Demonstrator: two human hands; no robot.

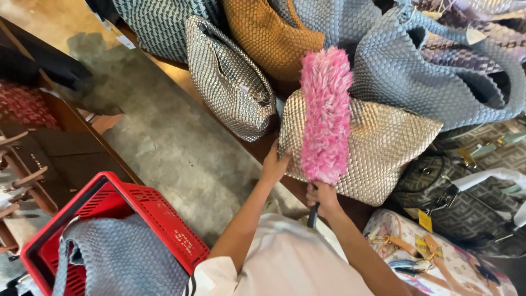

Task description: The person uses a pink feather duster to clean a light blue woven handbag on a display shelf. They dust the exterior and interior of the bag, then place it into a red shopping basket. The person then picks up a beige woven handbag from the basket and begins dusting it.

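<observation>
Low in the frame's centre, your right hand is closed around the handle of the pink duster. Your left hand presses the gold woven bag, where the duster's head lies, centre frame.

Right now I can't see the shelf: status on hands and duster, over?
Right hand gripping pink duster handle. Left hand steadying gold bag. Duster lying on the bag; silver bag close alongside.
</observation>
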